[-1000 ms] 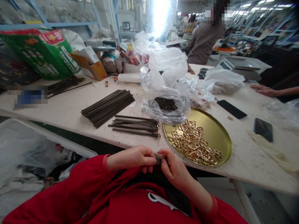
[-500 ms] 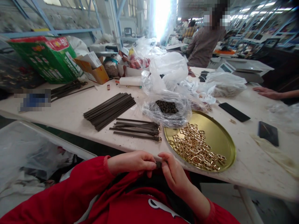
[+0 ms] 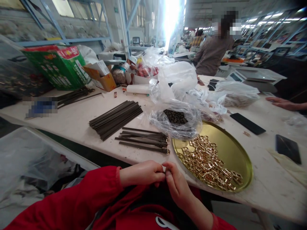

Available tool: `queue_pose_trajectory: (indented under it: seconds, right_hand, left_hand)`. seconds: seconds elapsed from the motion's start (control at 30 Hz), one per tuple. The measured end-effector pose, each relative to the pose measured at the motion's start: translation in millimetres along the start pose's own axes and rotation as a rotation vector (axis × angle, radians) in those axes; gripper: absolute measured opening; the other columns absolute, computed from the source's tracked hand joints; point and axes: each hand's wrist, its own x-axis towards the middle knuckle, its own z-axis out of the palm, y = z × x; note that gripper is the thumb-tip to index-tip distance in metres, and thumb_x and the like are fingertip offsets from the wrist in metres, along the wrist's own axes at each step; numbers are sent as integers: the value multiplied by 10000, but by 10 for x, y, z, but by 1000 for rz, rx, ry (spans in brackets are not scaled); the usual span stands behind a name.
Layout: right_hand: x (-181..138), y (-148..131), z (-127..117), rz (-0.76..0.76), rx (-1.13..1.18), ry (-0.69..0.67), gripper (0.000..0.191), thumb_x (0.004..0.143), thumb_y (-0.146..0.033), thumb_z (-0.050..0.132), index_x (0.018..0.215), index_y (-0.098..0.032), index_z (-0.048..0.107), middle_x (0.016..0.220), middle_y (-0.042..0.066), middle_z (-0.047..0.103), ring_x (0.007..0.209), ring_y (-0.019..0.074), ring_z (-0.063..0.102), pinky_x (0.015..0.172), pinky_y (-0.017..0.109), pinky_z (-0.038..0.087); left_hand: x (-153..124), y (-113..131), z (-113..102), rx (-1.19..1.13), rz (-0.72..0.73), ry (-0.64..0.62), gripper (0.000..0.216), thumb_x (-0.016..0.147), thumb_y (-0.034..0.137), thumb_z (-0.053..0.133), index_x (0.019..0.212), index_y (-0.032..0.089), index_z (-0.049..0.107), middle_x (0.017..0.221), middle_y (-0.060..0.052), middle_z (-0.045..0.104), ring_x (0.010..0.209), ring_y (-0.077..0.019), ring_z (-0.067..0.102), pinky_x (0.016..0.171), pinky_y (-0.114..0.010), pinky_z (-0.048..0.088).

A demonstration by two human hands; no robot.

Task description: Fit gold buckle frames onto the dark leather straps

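My left hand (image 3: 142, 173) and my right hand (image 3: 176, 183) meet at the near table edge, fingertips pinched together on a small dark piece that I cannot make out. Both fists are closed. Just beyond them lies a small pile of dark straps with gold buckles (image 3: 144, 140). A larger bundle of plain dark straps (image 3: 116, 118) lies further left. To the right stands a round gold tray (image 3: 233, 150) with several gold buckles (image 3: 211, 163) heaped in it. A clear bag of small dark loops (image 3: 176, 117) sits behind the tray.
A green carton (image 3: 56, 65), an orange box (image 3: 103, 76) and plastic bags (image 3: 177, 76) crowd the far side of the white table (image 3: 72, 118). Two dark phones (image 3: 248, 123) (image 3: 287, 148) lie at the right. Another person's hand (image 3: 281, 103) rests at the far right; a person stands behind.
My fingertips have closed tighter together, hiding the small dark piece that showed between them. The view has shifted slightly; things on the table stay put.
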Motion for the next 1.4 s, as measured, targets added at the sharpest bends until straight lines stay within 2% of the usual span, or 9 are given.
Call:
queue_pose_trajectory:
  seconds: [0.1,0.33,0.47,0.7,0.87,1.07,1.17,1.27,1.4]
  right_hand:
    - [158,18,-54,-53,-108,-15,196,874,-248,377,1046,-182,443,795,47,612,696,174,588,616,291,456]
    - [914,177,-157,-112,-484,151,181,865,-258,431,947,-156,555,903,107,629,850,236,575,748,375,453]
    - [1155,366,-10,-96,-648,117,219,844,-249,473,986,-121,581,984,148,622,911,278,561,776,419,453]
    - [1118,455,79,-147,-673,183,364,814,-310,528,1127,-125,529,1112,154,595,1016,302,536,860,454,432]
    - [997,334,-25,-175,-596,240,344,825,-307,500,1141,-172,517,1119,131,593,1034,291,532,871,461,422]
    - [723,63,-211,-53,-216,285,274,841,-323,465,1069,-195,549,926,95,625,864,235,577,763,394,454]
    - [613,-88,-324,161,259,253,372,854,-432,412,1103,-168,492,608,-9,525,542,145,503,524,281,420]
    - [507,-156,-417,303,610,246,346,833,-485,436,914,-164,539,476,-68,400,432,91,385,444,226,314]
    - [362,-110,-463,427,897,204,304,783,-461,535,773,-158,561,468,-79,374,401,56,322,405,202,227]
  left_hand:
    - [-20,-78,-212,126,40,99,248,802,335,437,669,171,567,603,18,560,551,-115,485,504,-205,313]
    - [191,-387,-777,434,-36,686,270,838,403,454,783,179,595,721,-32,602,692,-171,535,630,-258,355]
    - [416,-638,-952,591,-20,743,214,848,313,475,779,166,614,817,-73,610,806,-190,548,759,-284,388]
    - [358,-1146,-1675,744,-401,945,191,846,203,434,915,92,573,928,-150,578,889,-245,554,778,-346,413]
    - [323,-1209,-1793,772,-476,968,166,826,172,429,879,85,561,906,-159,586,865,-253,578,739,-333,424]
    - [-34,-483,-1433,730,-327,976,182,852,228,368,905,141,519,867,-88,603,792,-186,576,699,-274,410]
    - [-231,-92,-891,320,-31,604,72,763,242,483,751,177,511,682,1,590,617,-123,534,559,-214,382]
    - [-327,90,-293,-332,-17,168,55,717,218,498,730,174,467,637,17,602,547,-102,534,510,-200,383]
    - [-325,107,191,-792,-108,117,207,681,298,579,758,169,438,639,18,605,508,-89,543,475,-182,374]
